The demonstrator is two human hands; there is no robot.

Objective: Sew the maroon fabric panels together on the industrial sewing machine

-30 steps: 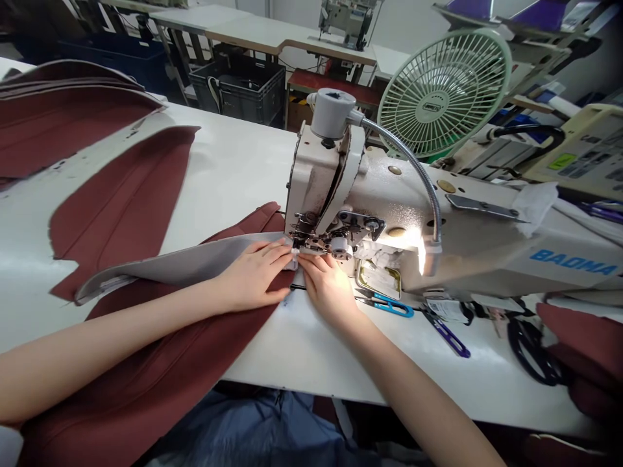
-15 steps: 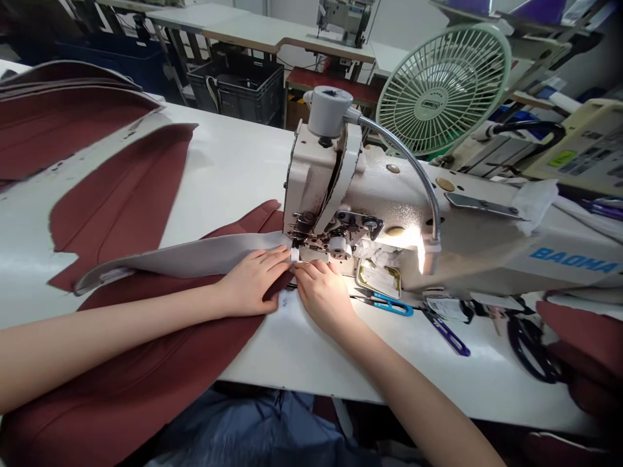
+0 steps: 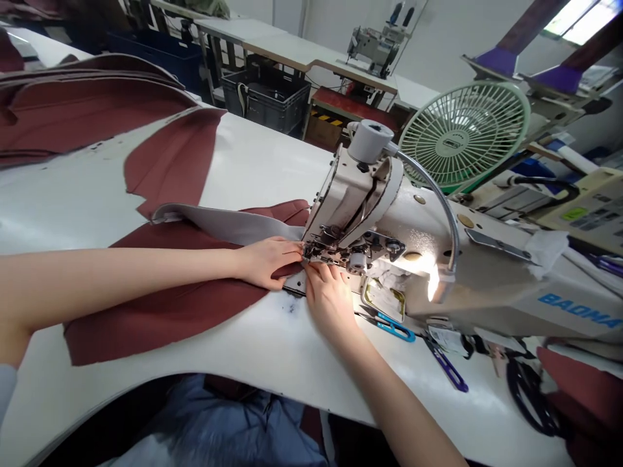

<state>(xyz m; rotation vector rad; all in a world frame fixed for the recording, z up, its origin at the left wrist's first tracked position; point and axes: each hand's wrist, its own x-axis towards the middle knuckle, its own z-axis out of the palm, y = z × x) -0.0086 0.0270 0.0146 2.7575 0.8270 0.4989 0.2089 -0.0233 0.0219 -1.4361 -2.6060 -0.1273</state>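
A maroon fabric panel (image 3: 180,318) lies under the needle area of the sewing machine (image 3: 341,194). Along its far side a grey strip (image 3: 233,224) stands up and runs into the machine. My left hand (image 3: 267,261) rests on the panel just left of the presser foot, thumb apart from the fingers, with a fold of fabric between them. Close by on the right, my right hand (image 3: 331,295) has its bent fingers together at the fabric's edge beside the foot. Its fingertips are partly hidden by the machine head.
Blue thread snips (image 3: 396,327) and purple snips (image 3: 450,370) lie right of my right hand, near black-handled scissors (image 3: 530,399). A small tray (image 3: 384,299) sits beside the machine. More maroon panels (image 3: 170,155) lie at left. A green fan (image 3: 462,136) stands behind.
The panel has swung round and slid toward the machine; its near end, formerly over the table's front edge, now lies on the tabletop. The view has shifted. Both hands remain by the presser foot.
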